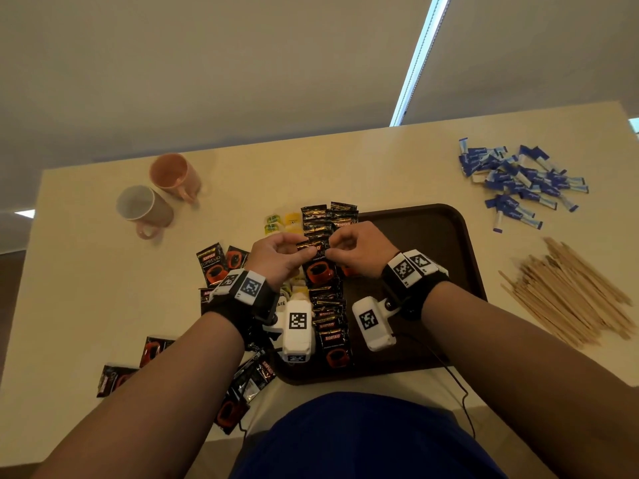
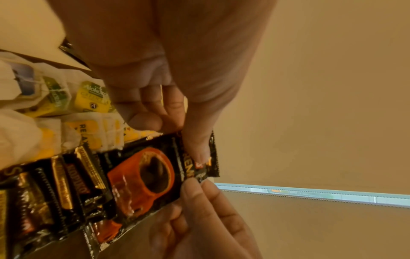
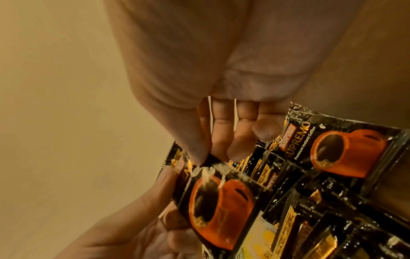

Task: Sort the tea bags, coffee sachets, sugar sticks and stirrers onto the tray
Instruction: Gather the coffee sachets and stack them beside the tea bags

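A black coffee sachet [image 1: 320, 267] with an orange cup print is held over the left side of the dark brown tray [image 1: 432, 236]. My left hand [image 1: 309, 248] pinches its top left corner and my right hand [image 1: 332, 250] pinches its top right corner. In the left wrist view my thumb presses the sachet [image 2: 144, 180]. In the right wrist view the same sachet [image 3: 219, 210] hangs between both hands. More coffee sachets [image 1: 332, 326] overlap in a column on the tray. Tea bags [image 1: 281, 223] lie at the tray's left edge.
Blue sugar sticks [image 1: 518, 181] lie heaped at the far right of the table, wooden stirrers [image 1: 570, 295] nearer on the right. Loose coffee sachets [image 1: 212, 264] are scattered on the left. Two mugs [image 1: 145, 209] stand at the far left. A black cable [image 1: 463, 392] runs off the front edge.
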The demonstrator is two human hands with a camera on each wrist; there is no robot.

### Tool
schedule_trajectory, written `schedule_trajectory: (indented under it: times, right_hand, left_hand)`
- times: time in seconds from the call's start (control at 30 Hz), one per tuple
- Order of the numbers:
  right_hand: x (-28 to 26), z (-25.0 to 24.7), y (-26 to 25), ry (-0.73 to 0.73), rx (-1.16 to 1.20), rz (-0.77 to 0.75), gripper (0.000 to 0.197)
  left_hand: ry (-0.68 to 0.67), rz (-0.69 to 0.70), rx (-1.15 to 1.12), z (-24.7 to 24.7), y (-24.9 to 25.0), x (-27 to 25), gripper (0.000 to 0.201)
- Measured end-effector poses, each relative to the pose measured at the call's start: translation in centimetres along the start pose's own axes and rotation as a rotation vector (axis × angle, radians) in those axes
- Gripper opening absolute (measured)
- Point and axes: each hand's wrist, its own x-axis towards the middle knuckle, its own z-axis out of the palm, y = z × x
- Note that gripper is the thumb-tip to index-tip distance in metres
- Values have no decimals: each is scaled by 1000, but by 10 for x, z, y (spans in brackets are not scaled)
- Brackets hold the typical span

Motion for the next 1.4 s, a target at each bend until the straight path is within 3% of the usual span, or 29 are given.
schedule_trajectory:
  times: [0.2,0.3,0.43,0.57,0.87,1.07,1.17,1.27,1.4]
  right_hand:
    - [-6,-18,35,129,9,205,14]
    - [-8,-20,63,191,-30,351,19]
    - [-5,-10,76,221,-41,428,22]
    - [-1,-2,74,231,-77,431,4]
    - [-3,0,64,258,-148,436,15]
    - [-14,11,28,403,-241,313,17]
    - [-11,41,-11,300,-259,161,17]
    - [-8,82,-46,84,-347,-5,18]
    - [-12,146,-68,-300,-641,-124,37]
  left_hand:
    - [18,-20,-101,-17,-7,-4,11]
    - [76,-55,-143,-35,-15,-6,13]
    - [160,-103,-174,-59,-36,-13,13]
    - [206,-129,-191,-78,-54,-21,14]
    - [264,-169,-160,-107,-80,-39,15]
    - [249,-169,120,-123,-83,-58,13]
    - [203,-170,390,-142,-93,-69,20]
    - [265,-214,731,-174,-106,-74,41]
    - [338,-432,1095,-219,-125,-81,110]
